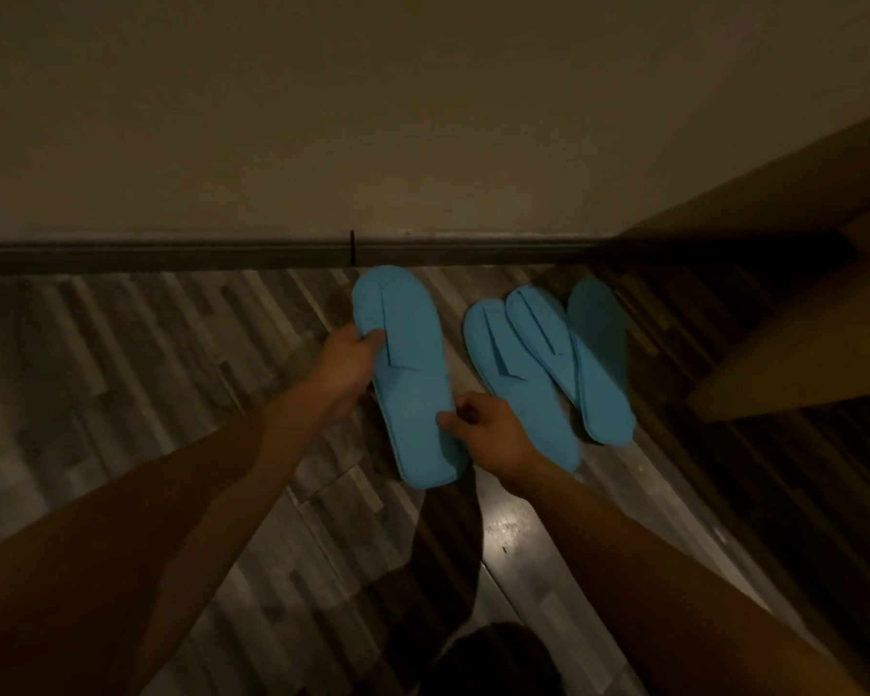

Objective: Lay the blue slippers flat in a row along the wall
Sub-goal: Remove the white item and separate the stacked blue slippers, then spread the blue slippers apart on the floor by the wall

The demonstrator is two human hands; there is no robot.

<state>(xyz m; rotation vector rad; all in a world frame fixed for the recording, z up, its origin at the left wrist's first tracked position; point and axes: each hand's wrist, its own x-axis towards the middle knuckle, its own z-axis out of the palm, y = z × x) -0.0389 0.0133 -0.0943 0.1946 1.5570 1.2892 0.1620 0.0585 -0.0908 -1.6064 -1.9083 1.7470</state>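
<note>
A flat blue slipper (pixel 410 374) points its toe at the wall's dark skirting board (pixel 222 256). My left hand (pixel 345 366) grips its left edge near the toe flap. My right hand (pixel 493 434) pinches its right edge near the heel. To the right lie three more blue slippers on the floor: one (pixel 518 389) beside my right hand, a second (pixel 548 339) overlapping it, and a third, darker one (pixel 601 344) partly under the second. Whether the held slipper touches the floor, I cannot tell.
The floor (pixel 172 374) is dark wood-pattern planks with a bright glare spot (pixel 506 532) near my right arm. A plain beige wall (pixel 372 118) fills the top. A wooden door or cabinet panel (pixel 799 303) stands at the right, close to the slippers.
</note>
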